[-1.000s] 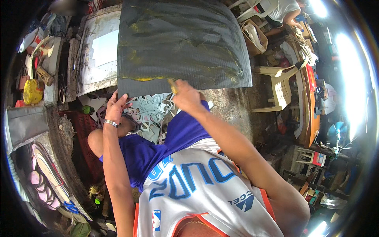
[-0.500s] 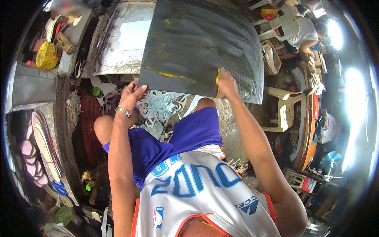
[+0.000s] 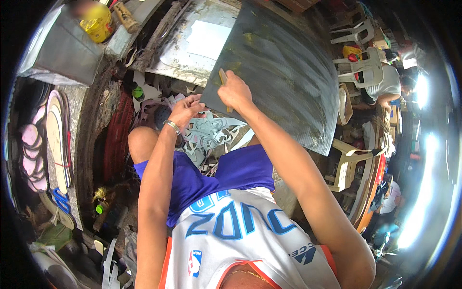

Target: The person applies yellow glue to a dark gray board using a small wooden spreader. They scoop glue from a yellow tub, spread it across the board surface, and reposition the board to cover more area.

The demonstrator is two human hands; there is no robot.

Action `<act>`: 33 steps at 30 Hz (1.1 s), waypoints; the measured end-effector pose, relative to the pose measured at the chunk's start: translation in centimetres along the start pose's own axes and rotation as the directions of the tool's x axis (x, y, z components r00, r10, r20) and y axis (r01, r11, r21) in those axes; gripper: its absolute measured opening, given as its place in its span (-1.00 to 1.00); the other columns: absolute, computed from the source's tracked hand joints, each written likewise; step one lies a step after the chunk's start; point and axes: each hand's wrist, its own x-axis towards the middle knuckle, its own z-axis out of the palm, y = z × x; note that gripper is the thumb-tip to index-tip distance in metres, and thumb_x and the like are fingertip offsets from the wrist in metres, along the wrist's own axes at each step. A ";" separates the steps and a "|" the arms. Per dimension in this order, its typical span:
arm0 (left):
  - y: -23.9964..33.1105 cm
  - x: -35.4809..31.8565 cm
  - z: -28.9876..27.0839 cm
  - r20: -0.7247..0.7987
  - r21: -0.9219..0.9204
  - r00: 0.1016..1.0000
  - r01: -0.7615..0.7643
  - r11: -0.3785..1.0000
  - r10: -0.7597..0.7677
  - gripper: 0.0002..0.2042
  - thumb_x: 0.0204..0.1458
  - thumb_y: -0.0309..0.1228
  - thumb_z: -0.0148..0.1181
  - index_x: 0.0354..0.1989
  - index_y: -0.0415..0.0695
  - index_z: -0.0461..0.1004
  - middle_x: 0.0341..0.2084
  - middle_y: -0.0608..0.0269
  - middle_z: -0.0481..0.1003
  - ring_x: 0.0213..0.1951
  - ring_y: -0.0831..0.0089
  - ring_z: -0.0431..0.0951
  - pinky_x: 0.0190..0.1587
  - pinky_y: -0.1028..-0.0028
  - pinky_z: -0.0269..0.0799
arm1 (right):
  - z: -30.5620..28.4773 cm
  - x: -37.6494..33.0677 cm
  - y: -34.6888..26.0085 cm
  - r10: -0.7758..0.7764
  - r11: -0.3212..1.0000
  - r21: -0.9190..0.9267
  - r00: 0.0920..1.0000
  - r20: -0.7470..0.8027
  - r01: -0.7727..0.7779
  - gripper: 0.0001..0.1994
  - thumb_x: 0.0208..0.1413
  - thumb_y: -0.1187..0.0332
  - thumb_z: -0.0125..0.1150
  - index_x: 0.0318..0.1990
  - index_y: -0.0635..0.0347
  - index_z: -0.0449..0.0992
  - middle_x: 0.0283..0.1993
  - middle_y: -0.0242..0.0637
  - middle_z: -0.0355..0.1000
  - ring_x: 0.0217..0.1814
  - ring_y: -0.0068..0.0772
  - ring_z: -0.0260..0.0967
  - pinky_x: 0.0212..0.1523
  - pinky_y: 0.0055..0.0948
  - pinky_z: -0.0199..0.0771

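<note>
A large dark grey-black sheet [image 3: 284, 77] lies in front of me, its surface streaked with smeared, faintly yellow, wet-looking stuff. My left hand [image 3: 185, 113] pinches its near left corner between thumb and fingers. Close by, my right hand [image 3: 236, 91] grips a flat, straight-edged spreader [image 3: 223, 77] with a yellowish coating. The spreader stands on edge against the sheet near its left side. My right fingers partly cover it.
A stained pale board [image 3: 183, 62] with a white sheet [image 3: 208, 39] lies at the far left. Light-blue cut scraps [image 3: 207, 130] lie below the dark sheet. Plastic chairs [image 3: 349, 164] stand right; a person [image 3: 385, 86] sits beyond. Scissors [image 3: 61, 200] lie beside soles at left.
My right hand has moved left with the spreader, close to my left hand. The bright yellow streak near the sheet's near edge is smeared away. The view has shifted, and the sheet appears turned.
</note>
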 end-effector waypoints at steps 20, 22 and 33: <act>-0.5 0.2 -0.7 0.037 -0.069 0.999 0.040 0.997 -0.037 -0.42 0.29 -0.34 0.20 0.42 -0.38 0.30 0.14 0.01 0.59 0.09 0.20 0.69 0.10 0.28 0.66 | -3.2 5.4 1.3 -0.239 0.928 -0.317 0.966 -0.099 0.197 -0.72 0.12 0.38 0.12 -0.02 0.17 0.58 0.06 0.13 0.60 0.12 0.28 0.54 0.10 0.13 0.54; -0.1 0.3 -1.3 0.112 -0.297 0.991 0.099 0.950 -0.068 -0.42 0.30 -0.20 0.11 0.35 -0.40 0.34 0.14 -0.08 0.58 0.07 0.10 0.69 0.17 0.20 0.61 | -1.5 3.8 1.3 -0.297 0.917 -0.305 0.950 -0.093 0.257 -0.75 0.12 0.39 0.12 -0.05 0.17 0.57 0.05 0.12 0.60 0.11 0.29 0.54 0.10 0.15 0.53; -0.1 0.9 -2.2 0.137 -0.500 0.981 0.188 0.845 -0.137 -0.16 0.17 0.15 -0.14 0.32 -0.46 0.36 0.03 -0.18 0.61 0.07 0.03 0.67 0.24 0.13 0.53 | 2.8 -5.4 -1.0 -0.534 0.834 -0.169 0.845 -0.010 0.525 -0.88 0.14 0.53 0.13 -0.17 0.21 0.50 -0.18 -0.04 0.51 -0.04 0.19 0.53 -0.04 0.11 0.53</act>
